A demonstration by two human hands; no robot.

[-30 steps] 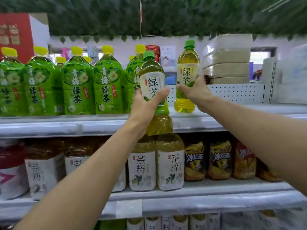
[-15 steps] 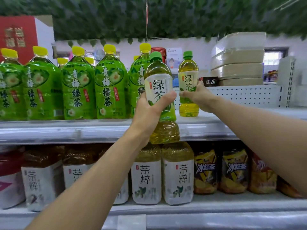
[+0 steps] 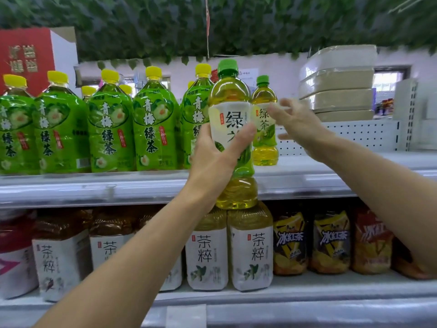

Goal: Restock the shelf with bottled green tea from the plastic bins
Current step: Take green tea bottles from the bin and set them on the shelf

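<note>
Left hand (image 3: 214, 159) grips a green tea bottle (image 3: 233, 136) mid-label, upright, ready for the upper shelf (image 3: 307, 172); right hand (image 3: 296, 123), fingers spread, holds nothing beside the shelved bottle (image 3: 264, 121), leaving near space.

A row of green-wrapped bottles with yellow caps (image 3: 106, 129) stands left of the left hand. A red and white carton (image 3: 30, 58) sits up behind them. Below that hand stand white-labelled tea bottles (image 3: 250, 252); under the right forearm, dark and yellow iced tea bottles (image 3: 309, 242). Beyond the right hand lies a stack of wrapped flat packs (image 3: 338, 84), perhaps trays, above a white perforated panel (image 3: 364, 133). Artificial foliage (image 3: 212, 24) hangs overhead.
</note>
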